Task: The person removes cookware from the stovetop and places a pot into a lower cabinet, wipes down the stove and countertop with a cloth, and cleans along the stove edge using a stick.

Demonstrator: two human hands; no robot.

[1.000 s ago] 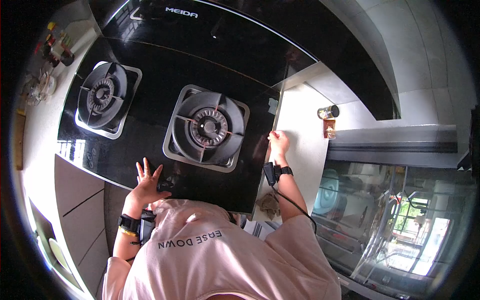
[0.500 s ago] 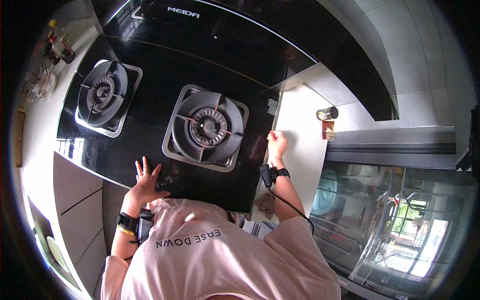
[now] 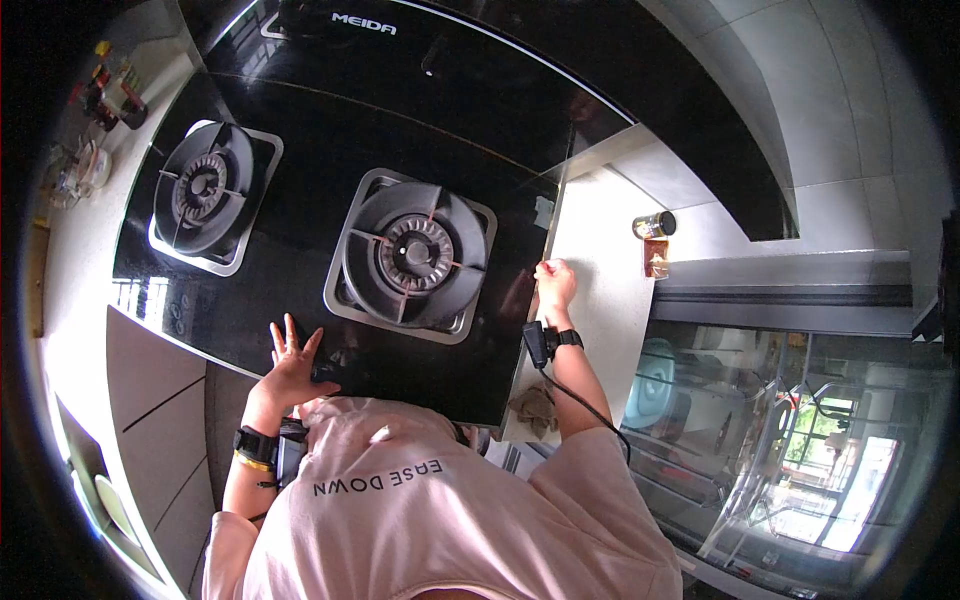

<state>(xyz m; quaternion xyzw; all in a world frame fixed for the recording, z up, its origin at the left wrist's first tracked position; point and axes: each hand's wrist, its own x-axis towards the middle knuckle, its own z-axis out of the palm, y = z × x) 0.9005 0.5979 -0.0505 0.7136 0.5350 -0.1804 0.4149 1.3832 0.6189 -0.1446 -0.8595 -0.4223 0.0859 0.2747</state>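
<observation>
My left hand (image 3: 291, 368) rests with its fingers spread at the front edge of the black glass cooktop (image 3: 300, 290). Close by it, a dark control knob (image 3: 325, 370) shows only in part. At the cooktop's right edge, my right hand (image 3: 556, 285) is closed, fingers curled, above the pale counter (image 3: 600, 300). Whatever its fingers may hold is hidden; a small reddish spot shows at the fingertips. Between the hands and farther back sits the right gas burner (image 3: 417, 252), with a dark ring and pan supports. The left gas burner (image 3: 204, 188) stands beyond my left hand.
A dark-lidded jar (image 3: 654, 226) and a small reddish-brown packet (image 3: 655, 260) are on the right counter. A brown cloth (image 3: 534, 410) lies near my right forearm. Bottles (image 3: 120, 95) stand at the far left. A black range hood (image 3: 690, 90) overhangs the back right.
Both hands hold nearly the same places. My right wrist and forearm have shifted very slightly, and a bit more of the brown cloth shows.
</observation>
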